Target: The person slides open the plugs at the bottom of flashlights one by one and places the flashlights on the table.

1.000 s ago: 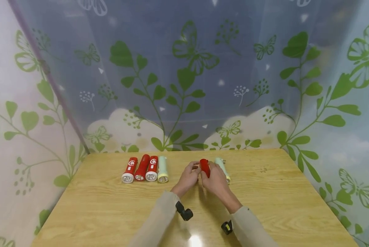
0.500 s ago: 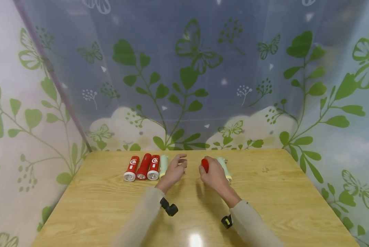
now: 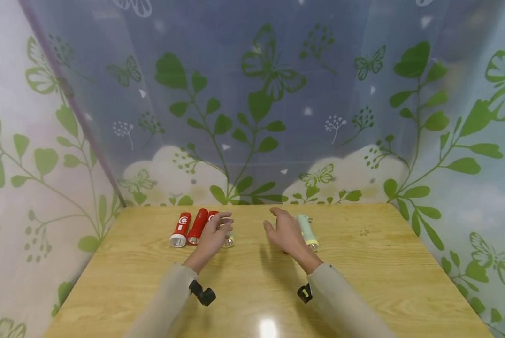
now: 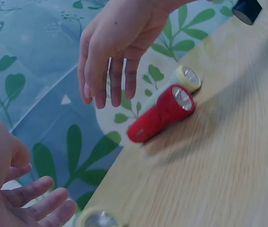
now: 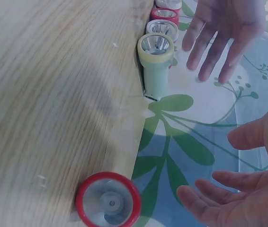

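Red torch (image 4: pixel 160 116) on table (image 3: pixel 252 281), by the right hand (image 3: pixel 284 230); green torch (image 3: pixel 307 232) at its three o'clock; torch row (image 3: pixel 198 225) toward nine, left hand (image 3: pixel 211 235) near. We see both hands empty, fingers loosely spread; a low brush could, we judge, roll one.

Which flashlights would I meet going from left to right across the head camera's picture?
White-rimmed red flashlight, plain red flashlight, partly hidden red flashlight at the left hand, partly hidden yellow-rimmed flashlight at that same hand, mostly hidden red flashlight at the right hand, pale green flashlight.
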The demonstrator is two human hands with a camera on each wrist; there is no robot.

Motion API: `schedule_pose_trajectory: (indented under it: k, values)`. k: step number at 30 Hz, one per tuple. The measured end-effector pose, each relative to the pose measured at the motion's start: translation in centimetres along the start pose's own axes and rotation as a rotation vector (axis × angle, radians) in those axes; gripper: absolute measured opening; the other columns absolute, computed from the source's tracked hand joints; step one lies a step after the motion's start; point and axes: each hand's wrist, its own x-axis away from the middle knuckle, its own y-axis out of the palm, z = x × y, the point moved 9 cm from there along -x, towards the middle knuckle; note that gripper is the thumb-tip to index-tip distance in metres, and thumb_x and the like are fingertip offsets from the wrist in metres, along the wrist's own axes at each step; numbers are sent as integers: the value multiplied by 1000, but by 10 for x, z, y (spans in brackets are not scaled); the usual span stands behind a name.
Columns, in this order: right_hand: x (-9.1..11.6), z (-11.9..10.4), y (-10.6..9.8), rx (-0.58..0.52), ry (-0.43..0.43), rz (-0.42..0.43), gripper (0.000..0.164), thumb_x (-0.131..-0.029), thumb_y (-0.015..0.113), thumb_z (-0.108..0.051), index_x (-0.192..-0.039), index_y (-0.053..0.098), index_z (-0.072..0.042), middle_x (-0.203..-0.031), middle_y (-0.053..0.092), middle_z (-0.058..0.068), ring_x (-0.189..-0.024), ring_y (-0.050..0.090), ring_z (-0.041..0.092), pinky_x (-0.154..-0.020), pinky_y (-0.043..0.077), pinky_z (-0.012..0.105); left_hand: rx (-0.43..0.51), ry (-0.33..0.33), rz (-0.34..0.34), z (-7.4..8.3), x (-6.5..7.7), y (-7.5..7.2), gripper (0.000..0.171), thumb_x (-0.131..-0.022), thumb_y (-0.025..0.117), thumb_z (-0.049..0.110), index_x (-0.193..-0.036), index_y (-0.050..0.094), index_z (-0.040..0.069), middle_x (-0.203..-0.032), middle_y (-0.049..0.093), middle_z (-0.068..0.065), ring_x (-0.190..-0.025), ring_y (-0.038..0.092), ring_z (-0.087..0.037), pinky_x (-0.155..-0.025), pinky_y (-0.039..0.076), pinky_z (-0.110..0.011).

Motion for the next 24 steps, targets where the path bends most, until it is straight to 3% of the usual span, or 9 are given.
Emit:
schedule_pose_trajectory:
  k: [4,10,12,19,24]
  values:
    - [-2,-5,7,-37,4,-39,50,-101,58,-22,-143,51,3,-141,58,25,-128,58,42,-104,50,56,-30,2,44,-3,7,-20,36,-104,50,10,-139,52,3,-134,60,-23,-117,62,-34,-91,57,-46]
    - [-6,-10,20,-75,14,-93,51,-101,58,-23,-144,50,2,-142,57,24,-132,55,42,-107,48,56,-86,-12,84,-12,19,-45,35,-106,48,12,-140,52,5,-136,58,-23,-117,62,-36,-92,57,-45]
    - [-8,-11,25,-83,16,-108,51,-100,58,-22,-144,50,2,-142,58,25,-130,56,43,-105,49,56,-85,-21,92,-15,22,-52,35,-106,47,11,-140,51,4,-136,58,-24,-118,61,-36,-93,57,-46]
    - [-17,-16,37,-117,18,-132,50,-100,58,-23,-143,51,1,-140,59,25,-125,60,42,-101,52,55,-71,-43,128,-20,31,-76,36,-107,44,11,-142,50,2,-134,60,-25,-111,62,-35,-86,58,-35]
    - [-22,-20,46,-108,21,-151,50,-100,57,-24,-142,52,2,-138,60,25,-123,61,42,-101,52,55,-68,-70,127,-27,41,-89,37,-107,43,11,-143,49,2,-137,58,-26,-113,63,-35,-85,58,-37]
